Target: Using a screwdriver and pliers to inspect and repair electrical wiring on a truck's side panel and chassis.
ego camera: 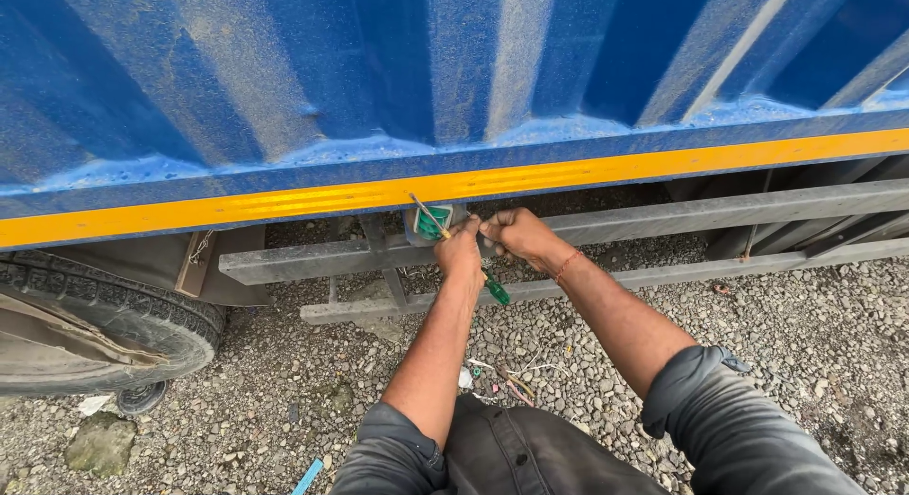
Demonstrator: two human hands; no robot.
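Two hands [461, 252] [516, 234], one green-handled screwdriver [495, 291], one small green lamp [433, 223], one tyre [114, 325], two grey side rails [663, 216] [663, 273]

Corrugated painted metal truck body [379, 69], dusty, matt; glossy yellow stripe [454, 185]; rough rubber tyre [114, 315]; loose gravel ground [805, 315]; translucent green plastic screwdriver [495, 291].

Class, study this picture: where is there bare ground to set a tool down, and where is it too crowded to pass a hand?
Free: the gravel right of the right forearm, below the lower grey rail; also the gravel between the tyre and the left forearm. Crowded: at the small green fitting under the yellow stripe, where the left hand, right hand and a green-handled screwdriver meet.
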